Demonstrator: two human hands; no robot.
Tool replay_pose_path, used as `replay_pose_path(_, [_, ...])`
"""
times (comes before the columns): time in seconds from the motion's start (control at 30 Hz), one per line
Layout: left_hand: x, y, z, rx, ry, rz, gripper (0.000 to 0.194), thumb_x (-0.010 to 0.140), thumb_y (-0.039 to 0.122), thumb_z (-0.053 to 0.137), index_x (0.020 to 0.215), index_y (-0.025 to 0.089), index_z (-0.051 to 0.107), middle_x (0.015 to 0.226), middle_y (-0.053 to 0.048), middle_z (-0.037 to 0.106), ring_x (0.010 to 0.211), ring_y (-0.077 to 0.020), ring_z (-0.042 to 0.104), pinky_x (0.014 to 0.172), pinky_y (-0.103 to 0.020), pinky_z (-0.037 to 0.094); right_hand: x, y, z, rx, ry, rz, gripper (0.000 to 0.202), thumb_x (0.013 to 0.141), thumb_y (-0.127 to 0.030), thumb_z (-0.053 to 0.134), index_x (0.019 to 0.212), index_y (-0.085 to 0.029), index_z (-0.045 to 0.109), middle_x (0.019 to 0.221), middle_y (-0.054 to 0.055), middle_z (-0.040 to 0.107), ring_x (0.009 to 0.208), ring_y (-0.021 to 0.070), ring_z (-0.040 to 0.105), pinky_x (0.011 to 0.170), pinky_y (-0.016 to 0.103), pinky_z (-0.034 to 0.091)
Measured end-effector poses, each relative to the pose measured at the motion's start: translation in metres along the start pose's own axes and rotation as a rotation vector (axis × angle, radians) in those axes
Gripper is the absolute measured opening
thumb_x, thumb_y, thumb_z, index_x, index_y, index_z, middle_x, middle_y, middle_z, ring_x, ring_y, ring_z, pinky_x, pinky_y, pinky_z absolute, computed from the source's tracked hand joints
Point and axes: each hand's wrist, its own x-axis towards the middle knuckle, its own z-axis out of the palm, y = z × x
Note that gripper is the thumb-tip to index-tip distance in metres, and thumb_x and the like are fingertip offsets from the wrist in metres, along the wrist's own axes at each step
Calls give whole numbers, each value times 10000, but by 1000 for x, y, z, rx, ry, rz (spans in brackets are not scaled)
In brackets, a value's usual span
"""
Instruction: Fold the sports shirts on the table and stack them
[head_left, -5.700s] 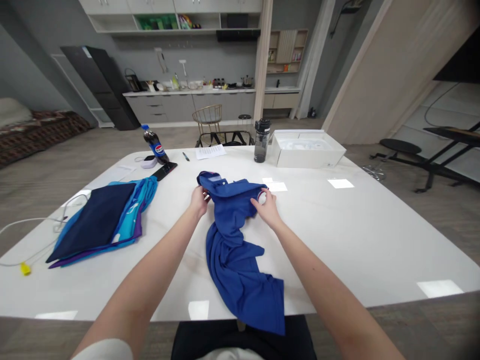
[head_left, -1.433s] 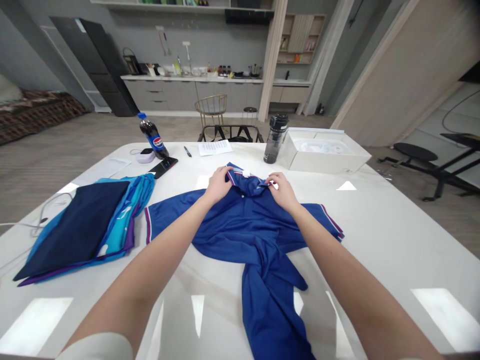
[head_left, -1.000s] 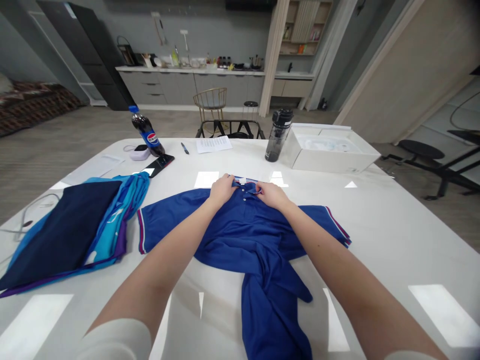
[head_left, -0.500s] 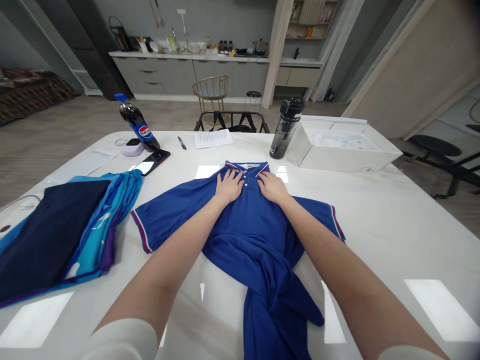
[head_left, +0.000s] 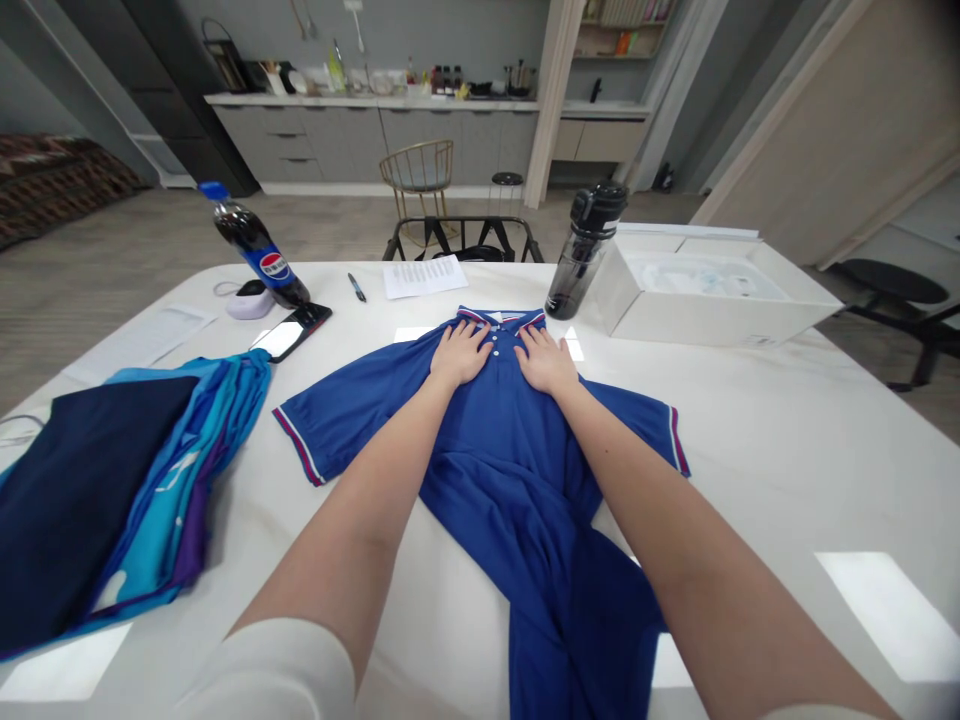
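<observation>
A blue polo shirt with red and white trim lies on the white table, its collar at the far side and both sleeves spread out. Its lower part is bunched and twisted toward me. My left hand rests flat on the shirt just left of the buttons, fingers apart near the collar. On the other side of the buttons, my right hand also lies flat with spread fingers, touching the fabric below the collar.
Folded clothes are stacked at the left. Behind them are a phone, a cola bottle and a purple case. A pen, paper, dark tumbler and white box stand or lie along the far side.
Both hands have moved slightly away from me with the collar, which now sits closer to the tumbler. The shirt's lower part has shifted and stretched out somewhat. The view has shifted a little.
</observation>
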Motion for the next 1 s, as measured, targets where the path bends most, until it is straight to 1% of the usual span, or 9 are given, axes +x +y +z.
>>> replay_pose_path(0.13, [-25,-4,-17,-103,248,-6,477,1033,241,330,1432,191,585,1489,-84,580,1391,-192,513,1262,-397,276,-7,16,-20,184,211,69,506,1057,-426,285,1354,-191,621,1408,126,622,1289,272,554,1112,463,396])
replay_pose_path(0.2, [-50,-17,-33,-92,346,-122,487,1023,220,327,1440,166,572,1517,-118,545,1422,-222,483,1251,-433,298,-24,41,-38,177,280,186,503,1051,-389,264,1217,-184,692,1270,139,682,1178,277,606,1013,425,461])
replay_pose_path(0.27, [-81,-37,-49,-33,397,-287,518,1024,263,340,1496,122,499,1580,-181,448,1477,-291,408,1232,-507,309,-52,72,-54,72,249,272,451,1025,-419,347,1098,-200,734,1193,140,694,1135,308,612,972,451,467])
replay_pose_path(0.4, [-138,-80,-62,34,248,-452,608,1039,404,305,1547,89,418,1626,-238,346,1515,-368,328,1196,-586,326,-116,121,-67,-123,71,293,459,955,-582,507,1106,-203,716,1188,160,652,1119,345,594,926,498,468])
replay_pose_path(0.53, [-165,-98,-54,98,42,-507,708,1035,518,238,1594,95,341,1669,-190,275,1554,-351,238,1244,-590,214,-148,146,-69,-284,-16,201,436,1024,-503,413,1046,-167,690,1138,169,653,1101,334,580,920,530,453])
replay_pose_path(0.6, [-168,-98,-51,137,-4,-517,745,1025,567,207,1611,120,314,1692,-150,225,1572,-328,187,1265,-570,155,-152,166,-77,-341,15,247,420,1041,-441,375,1068,-154,680,1147,184,649,1103,338,573,920,551,442])
replay_pose_path(0.8, [-168,-99,-58,150,-54,-550,782,1003,630,144,1632,183,274,1709,-90,179,1581,-304,157,1271,-566,120,-161,243,-102,-380,211,594,448,1022,-416,357,1148,-148,693,1234,264,601,1188,412,514,935,648,385])
replay_pose_path(0.9, [-165,-91,-63,178,-13,-554,772,1006,614,153,1621,171,304,1697,-127,216,1571,-325,193,1255,-599,151,-161,232,-98,-326,279,559,475,1016,-427,369,1298,-153,636,1368,264,553,1267,415,486,990,658,373])
replay_pose_path(1.0, [-152,-66,-65,188,34,-442,751,1016,594,161,1614,167,315,1685,-143,255,1563,-319,224,1253,-591,173,-151,179,-85,-252,256,306,542,1034,-487,332,1409,-167,558,1498,218,497,1355,366,461,1091,619,349])
